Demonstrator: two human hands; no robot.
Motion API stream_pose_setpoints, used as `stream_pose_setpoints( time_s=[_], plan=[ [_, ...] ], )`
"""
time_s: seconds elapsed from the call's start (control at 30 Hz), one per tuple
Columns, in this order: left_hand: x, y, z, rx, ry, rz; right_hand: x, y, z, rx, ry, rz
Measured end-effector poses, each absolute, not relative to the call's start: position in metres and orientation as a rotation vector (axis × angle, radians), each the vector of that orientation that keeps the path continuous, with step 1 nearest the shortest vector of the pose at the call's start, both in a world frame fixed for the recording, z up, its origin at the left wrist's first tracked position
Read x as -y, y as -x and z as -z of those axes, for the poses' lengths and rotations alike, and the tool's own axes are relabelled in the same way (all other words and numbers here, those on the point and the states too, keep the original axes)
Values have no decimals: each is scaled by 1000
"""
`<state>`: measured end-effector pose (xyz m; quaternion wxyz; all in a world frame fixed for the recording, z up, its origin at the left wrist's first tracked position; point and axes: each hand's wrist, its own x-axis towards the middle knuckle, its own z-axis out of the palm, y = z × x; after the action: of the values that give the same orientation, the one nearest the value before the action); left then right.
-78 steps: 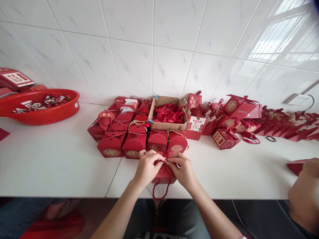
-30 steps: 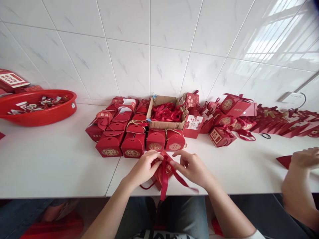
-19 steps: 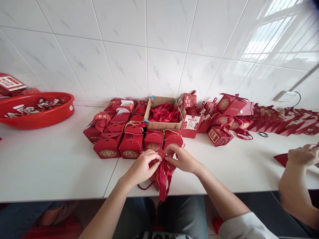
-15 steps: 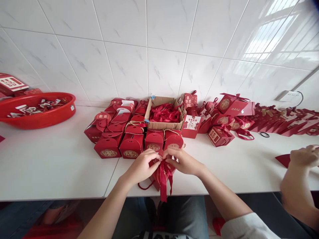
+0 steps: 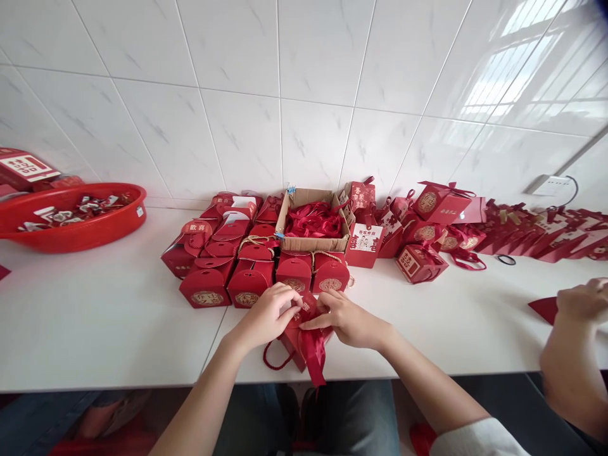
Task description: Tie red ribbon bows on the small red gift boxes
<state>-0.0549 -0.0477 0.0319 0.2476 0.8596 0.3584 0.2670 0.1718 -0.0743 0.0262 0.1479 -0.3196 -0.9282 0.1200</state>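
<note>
A small red gift box [image 5: 295, 345] with a cord handle lies at the near edge of the white table [image 5: 104, 323], a red ribbon [image 5: 314, 354] hanging down its front. My left hand [image 5: 266, 316] and my right hand [image 5: 342, 320] meet on top of the box. Both have their fingers curled and pinched around the ribbon. What passes between the fingertips is hidden.
Behind my hands stand rows of closed red gift boxes [image 5: 223, 266] and a cardboard box of red ribbons [image 5: 314, 221]. More red boxes [image 5: 498, 231] line the right wall. A red basin of sweets [image 5: 71, 218] sits far left. Another person's hand [image 5: 582, 304] holds a red sheet at the right.
The ribbon's long loose ends have been drawn in and now hang short over the box front. My hands have closed together on top of the box. The other person's hand stays at the right.
</note>
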Motion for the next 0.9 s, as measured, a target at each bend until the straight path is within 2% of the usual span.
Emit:
stream_pose_setpoints(
  time_s=[0.43, 0.9],
  plan=[
    [45, 52, -37, -912, -2363, -452, 71, -170, -22, 2607, 886, -430],
    [35, 46, -24, -780, -2224, -561, 70, -171, -20, 2612, 900, -440]
  ],
)
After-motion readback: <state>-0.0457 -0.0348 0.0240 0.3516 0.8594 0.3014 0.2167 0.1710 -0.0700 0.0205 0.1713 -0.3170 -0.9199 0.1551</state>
